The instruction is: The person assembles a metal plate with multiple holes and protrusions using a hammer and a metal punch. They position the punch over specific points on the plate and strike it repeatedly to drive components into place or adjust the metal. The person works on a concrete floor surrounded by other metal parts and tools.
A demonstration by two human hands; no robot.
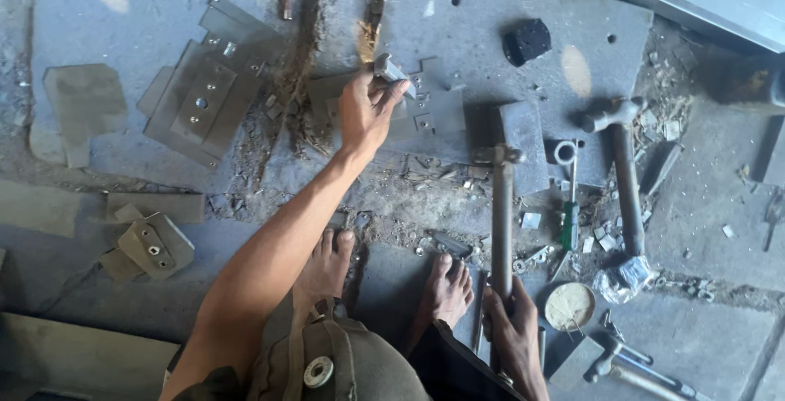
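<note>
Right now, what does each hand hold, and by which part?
Left hand grips a small metal punch by its lower shaft. Right hand holds a hammer near the handle's end.

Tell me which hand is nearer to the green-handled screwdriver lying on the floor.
Right. The right hand grips the long hammer handle just below-left of the green-handled screwdriver. The left hand is farther off, up-left, holding a small metal piece.

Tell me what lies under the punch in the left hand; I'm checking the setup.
The punch in the left hand stands on stacked grey cut metal plates lying on a steel slab. Its tip's contact point is hidden.
</note>
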